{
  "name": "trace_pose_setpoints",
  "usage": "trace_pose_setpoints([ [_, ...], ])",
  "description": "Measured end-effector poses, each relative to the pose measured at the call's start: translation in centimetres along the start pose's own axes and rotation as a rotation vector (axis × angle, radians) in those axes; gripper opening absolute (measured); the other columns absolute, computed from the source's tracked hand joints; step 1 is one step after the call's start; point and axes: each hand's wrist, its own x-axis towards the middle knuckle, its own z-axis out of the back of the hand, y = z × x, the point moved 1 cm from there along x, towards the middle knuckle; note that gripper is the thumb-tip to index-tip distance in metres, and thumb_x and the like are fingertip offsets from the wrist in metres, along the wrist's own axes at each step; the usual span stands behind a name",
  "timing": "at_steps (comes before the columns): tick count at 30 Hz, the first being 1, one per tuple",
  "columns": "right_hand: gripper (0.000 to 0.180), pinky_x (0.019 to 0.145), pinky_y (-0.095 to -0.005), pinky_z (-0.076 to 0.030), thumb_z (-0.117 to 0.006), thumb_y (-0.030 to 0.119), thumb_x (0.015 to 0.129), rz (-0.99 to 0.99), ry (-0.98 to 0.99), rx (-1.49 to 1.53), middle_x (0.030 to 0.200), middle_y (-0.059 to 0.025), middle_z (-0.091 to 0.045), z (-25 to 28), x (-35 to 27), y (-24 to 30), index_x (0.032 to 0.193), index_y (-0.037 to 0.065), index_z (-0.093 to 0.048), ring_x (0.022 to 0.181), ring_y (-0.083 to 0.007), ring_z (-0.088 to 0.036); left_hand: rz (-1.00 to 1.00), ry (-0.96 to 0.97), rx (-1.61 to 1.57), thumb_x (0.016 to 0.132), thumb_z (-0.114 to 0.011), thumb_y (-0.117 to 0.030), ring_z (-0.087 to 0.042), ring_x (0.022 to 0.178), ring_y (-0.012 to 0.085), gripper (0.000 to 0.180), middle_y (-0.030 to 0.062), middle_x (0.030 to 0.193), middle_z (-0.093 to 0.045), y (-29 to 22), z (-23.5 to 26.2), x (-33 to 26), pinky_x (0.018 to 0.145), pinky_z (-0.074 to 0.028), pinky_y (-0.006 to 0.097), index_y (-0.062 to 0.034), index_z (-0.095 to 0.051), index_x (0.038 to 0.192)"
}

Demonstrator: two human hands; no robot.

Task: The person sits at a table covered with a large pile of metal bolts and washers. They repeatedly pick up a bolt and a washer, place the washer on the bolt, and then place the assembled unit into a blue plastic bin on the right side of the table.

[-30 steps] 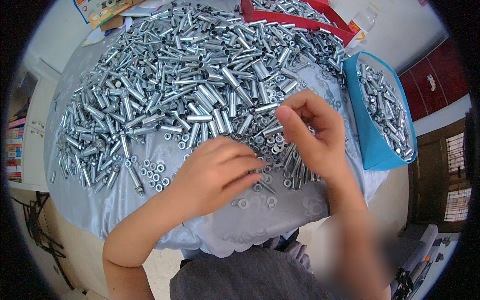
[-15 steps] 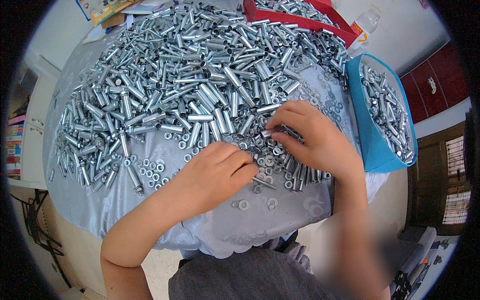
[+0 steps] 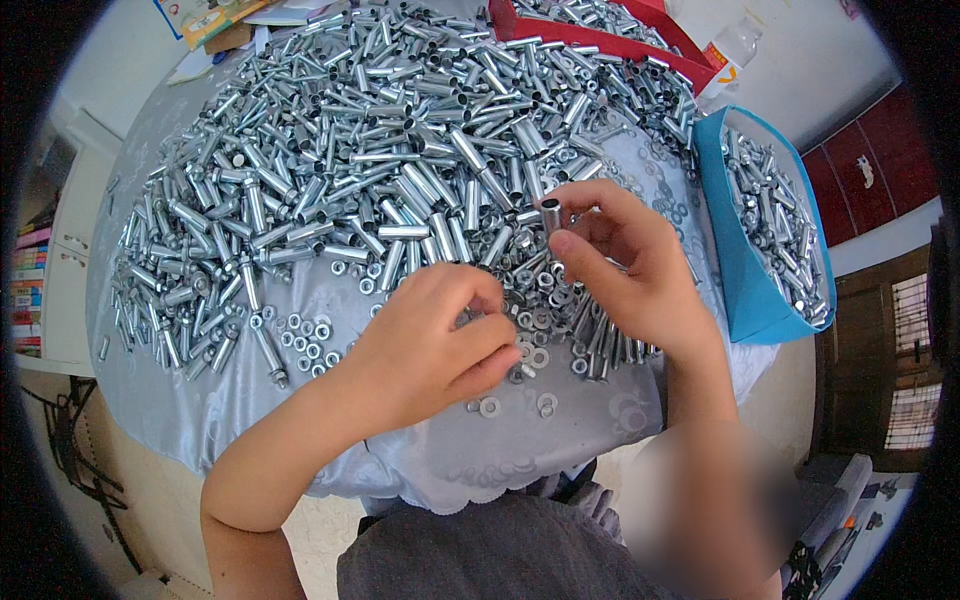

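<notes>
Between the thumb and fingers of my right hand (image 3: 630, 270) is a short, shiny metal sleeve (image 3: 551, 216), its open end tilted up. My left hand (image 3: 435, 335) is curled with thumb and fingertips close together above the washers (image 3: 540, 355); whatever it may pinch is too small to make out. Right below my right hand lies a row of metal bolts (image 3: 605, 350). Beyond both hands spreads a large heap of metal sleeves (image 3: 400, 130). Loose nuts (image 3: 312, 352) lie to the left of my left hand.
A blue fabric bin (image 3: 735, 290) filled with bolts stands at the right edge of the table. At the back is a red box (image 3: 690, 65) of metal parts, with a clear plastic bottle (image 3: 735, 45) beside it. A silvery patterned cloth (image 3: 420, 455) covers the round table.
My right hand has lifted slightly, with the sleeve now turned upward. My left hand has shifted a little up; the thin bolt that stuck out by its fingertips no longer shows there.
</notes>
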Motion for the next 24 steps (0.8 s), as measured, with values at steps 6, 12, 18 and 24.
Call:
trace_pose_setpoints([
  [6, 0.024, 0.05, -0.018, -0.037, -0.058, 0.003, 0.08, -0.111, 0.029, 0.325, 0.078, -0.0001, -0.052, 0.6, 0.5, 0.7, 0.103, 0.001, -0.053, 0.061, -0.0045, -0.049, 0.078, -0.011, -0.217, 0.074, -0.065, -0.016, -0.048, 0.072, 0.019, 0.012, 0.0048, 0.078, -0.047, -0.3, 1.5, 0.1, 0.063, -0.038, 0.028, -0.0079, -0.06, 0.081],
  [12, 0.024, 0.048, -0.0181, -0.036, -0.058, 0.004, 0.08, -0.157, -0.056, 0.45, 0.074, -0.0015, -0.055, 0.9, 0.7, 0.9, 0.103, 0.001, -0.052, 0.057, -0.0066, -0.049, 0.291, -0.306, -0.38, 0.083, -0.056, -0.013, -0.048, 0.065, 0.0136, 0.012, 0.0053, 0.072, -0.052, 0.6, 2.1, 0.0, 0.06, -0.038, 0.025, -0.0014, -0.058, 0.086],
  [18, 0.024, 0.048, -0.019, -0.039, -0.059, 0.004, 0.08, -0.139, -0.027, 0.473, 0.077, -0.0031, -0.058, 0.6, 0.6, 0.4, 0.103, 0.001, -0.052, 0.057, -0.0079, -0.052, 0.463, -0.471, -0.473, 0.087, -0.053, -0.013, -0.048, 0.067, 0.0087, 0.014, 0.0031, 0.077, -0.053, 1.1, 1.8, -0.1, 0.061, -0.039, 0.021, 0.0006, -0.056, 0.089],
  [24, 0.025, 0.05, -0.0194, -0.041, -0.06, 0.003, 0.079, -0.178, -0.001, 0.46, 0.078, -0.0038, -0.059, -0.2, 0.2, 0.9, 0.102, 0.002, -0.052, 0.059, -0.0085, -0.055, 0.471, -0.407, -0.551, 0.087, -0.053, -0.014, -0.047, 0.069, 0.0073, 0.015, 0.0022, 0.078, -0.053, 0.6, 2.0, -0.1, 0.062, -0.038, 0.02, 0.0007, -0.056, 0.091],
])
